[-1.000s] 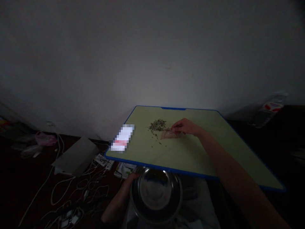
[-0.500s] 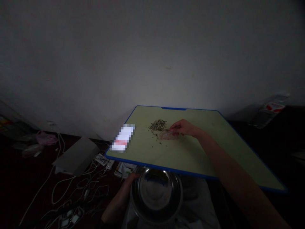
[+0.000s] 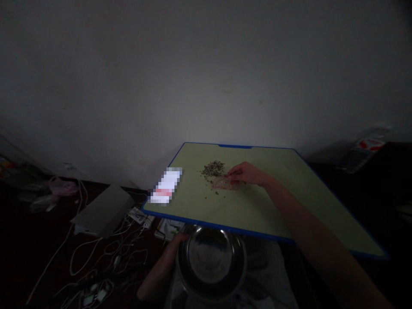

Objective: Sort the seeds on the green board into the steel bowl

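My right hand (image 3: pixel 246 173) is closed on a clear protractor (image 3: pixel 222 185) with reddish markings, held low over the pale board (image 3: pixel 257 214) with a blue rim. Just beyond and left of the protractor lies a loose pile of small dark grains (image 3: pixel 213 168), with a few strays scattered nearer me. Below the board's front edge, my left hand (image 3: pixel 175 245) grips the left rim of a shiny metal bowl (image 3: pixel 210 257). Most of its fingers are hidden beneath the bowl. The bowl's inside looks bare, though the light is dim.
A lit phone (image 3: pixel 165 186), blurred out, lies at the board's left edge. Tangled white cables (image 3: pixel 112 249), a grey box (image 3: pixel 103 210) and a pink bag (image 3: pixel 62 186) are on the floor at left. A clear bottle (image 3: pixel 365 148) lies at right. A wall rises behind the board.
My right hand and the protractor have shifted slightly left. The left hand and bowl stay in nearly the same place, and the grain pile looks much the same.
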The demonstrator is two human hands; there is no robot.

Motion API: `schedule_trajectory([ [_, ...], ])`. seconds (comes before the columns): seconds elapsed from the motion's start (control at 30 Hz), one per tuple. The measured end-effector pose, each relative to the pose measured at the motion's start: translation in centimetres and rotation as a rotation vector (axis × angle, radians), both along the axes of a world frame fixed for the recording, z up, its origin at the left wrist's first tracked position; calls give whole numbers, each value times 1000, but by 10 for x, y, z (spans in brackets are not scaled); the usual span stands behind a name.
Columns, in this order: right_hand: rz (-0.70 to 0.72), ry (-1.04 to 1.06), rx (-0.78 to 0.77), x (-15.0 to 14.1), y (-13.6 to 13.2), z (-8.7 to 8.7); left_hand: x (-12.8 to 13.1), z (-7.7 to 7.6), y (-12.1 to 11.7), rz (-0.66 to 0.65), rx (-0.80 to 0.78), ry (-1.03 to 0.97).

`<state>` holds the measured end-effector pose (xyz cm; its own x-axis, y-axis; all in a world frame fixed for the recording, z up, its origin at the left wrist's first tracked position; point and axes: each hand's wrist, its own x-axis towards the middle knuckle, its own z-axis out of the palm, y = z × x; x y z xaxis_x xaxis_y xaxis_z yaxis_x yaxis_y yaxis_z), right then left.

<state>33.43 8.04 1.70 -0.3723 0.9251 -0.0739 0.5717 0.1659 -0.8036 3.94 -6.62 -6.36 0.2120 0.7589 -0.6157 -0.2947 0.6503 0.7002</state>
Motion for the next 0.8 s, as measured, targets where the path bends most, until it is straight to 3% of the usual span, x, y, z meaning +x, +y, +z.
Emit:
schedule_trajectory([
  [0.4, 71, -19, 5, -5, -5, 3, 2, 7, -3, 16, -28, -27],
  [0.8, 142, 1, 10, -21, -10, -1, -1, -5, -1, 2, -29, 28],
])
